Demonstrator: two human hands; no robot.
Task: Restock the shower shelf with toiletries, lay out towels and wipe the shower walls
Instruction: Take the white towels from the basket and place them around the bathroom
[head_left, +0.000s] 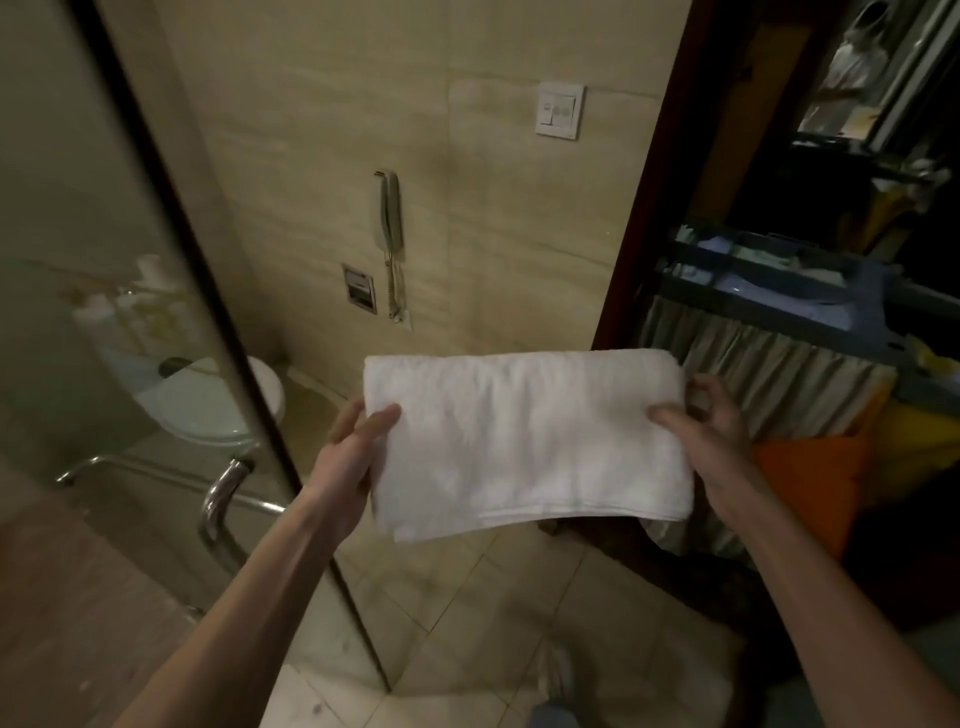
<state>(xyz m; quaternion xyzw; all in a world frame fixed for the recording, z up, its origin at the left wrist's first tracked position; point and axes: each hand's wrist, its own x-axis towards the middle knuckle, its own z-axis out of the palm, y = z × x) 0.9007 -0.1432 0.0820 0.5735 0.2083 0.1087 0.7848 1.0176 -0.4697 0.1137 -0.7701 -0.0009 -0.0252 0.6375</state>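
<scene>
A folded white towel (524, 441) is held flat in front of me at chest height. My left hand (353, 447) grips its left edge, thumb on top. My right hand (711, 431) grips its right edge, thumb on top and fingers curled behind. Through the glass shower door (104, 312) on the left I see several pale toiletry bottles (135, 306), blurred by reflection.
The shower door's chrome handle (223, 493) sticks out at lower left. A white toilet (218, 405) sits behind the glass edge. A wall phone (389, 213) and a switch plate (558, 110) hang on the tiled wall. A housekeeping cart (779, 306) stands in the doorway on the right.
</scene>
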